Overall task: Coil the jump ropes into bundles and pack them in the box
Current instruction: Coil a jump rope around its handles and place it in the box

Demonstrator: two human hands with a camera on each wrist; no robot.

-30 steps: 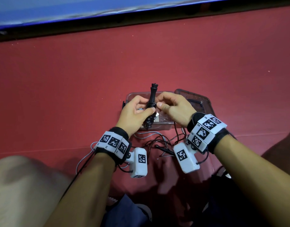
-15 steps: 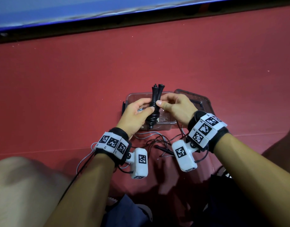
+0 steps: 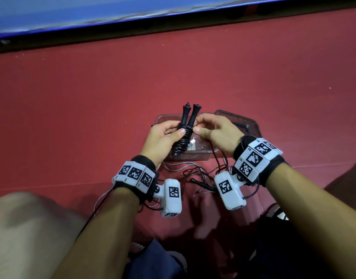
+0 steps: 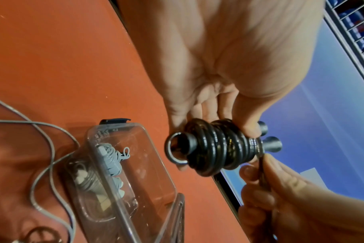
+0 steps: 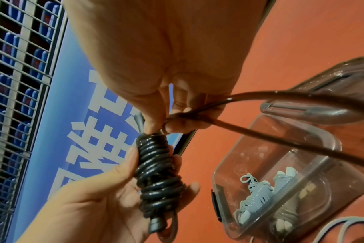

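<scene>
Your black jump rope (image 3: 184, 135) is held above the near edge of the clear box (image 3: 201, 156), its two handles side by side and tilted away from you, with many turns of cord wound tightly round them. Your left hand (image 3: 160, 140) grips the wound bundle, thumb pressed on the coils and fingers curled behind. Your right hand (image 3: 215, 130) pinches the free length of cord (image 5: 260, 97) between thumb and fingers, right beside the top of the coils; from that pinch the cord trails down toward you. Inside the box lies a grey jump rope bundle (image 4: 109, 157), already coiled. The box lid (image 3: 238, 122) lies touching the right side of the box. On your side of the box, loose black and grey cords (image 3: 193, 172) lie tangled on the red floor (image 3: 92, 97). Beyond the box runs a blue panel (image 3: 72, 13).
</scene>
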